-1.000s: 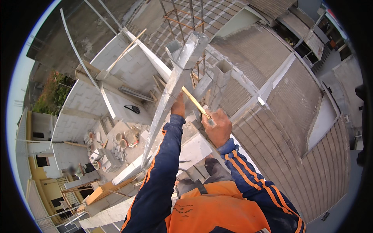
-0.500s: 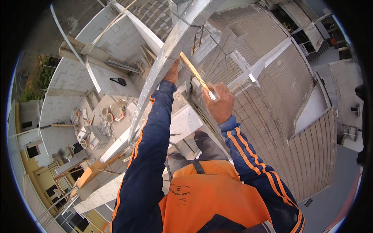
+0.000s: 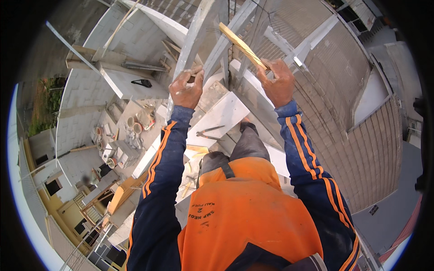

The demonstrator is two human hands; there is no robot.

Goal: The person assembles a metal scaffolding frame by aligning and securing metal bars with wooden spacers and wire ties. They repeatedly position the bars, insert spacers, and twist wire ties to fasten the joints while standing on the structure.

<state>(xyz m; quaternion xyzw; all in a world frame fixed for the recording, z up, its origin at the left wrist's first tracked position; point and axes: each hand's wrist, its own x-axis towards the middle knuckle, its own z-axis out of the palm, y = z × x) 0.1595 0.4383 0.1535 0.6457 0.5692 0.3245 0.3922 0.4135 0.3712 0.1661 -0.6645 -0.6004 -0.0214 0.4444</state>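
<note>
My left hand (image 3: 186,89) is closed around the edge of a long grey metal beam (image 3: 195,38) that slants up and away in front of me. Its thumb and forefinger curl toward each other at the beam's right side. In my right hand (image 3: 277,81) a flat yellow strip (image 3: 240,44), wood-like with small dark marks, is pinched at its near end. The strip's far end points up and left, toward a second grey beam (image 3: 231,36). Below my hands, a pair of pincers (image 3: 210,132) with spread handles lies on a white board (image 3: 226,115).
A ribbed roof (image 3: 332,90) spreads out at the right. Far below on the left, buckets (image 3: 137,128) and stacked blocks (image 3: 122,153) stand among pale block walls (image 3: 83,95). A thin metal bar (image 3: 81,56) crosses the upper left. My foot (image 3: 248,126) is beside the white board.
My left hand has come back from behind the beam to its near edge. My right hand has moved up and right with the yellow strip. The pincers now show plainly.
</note>
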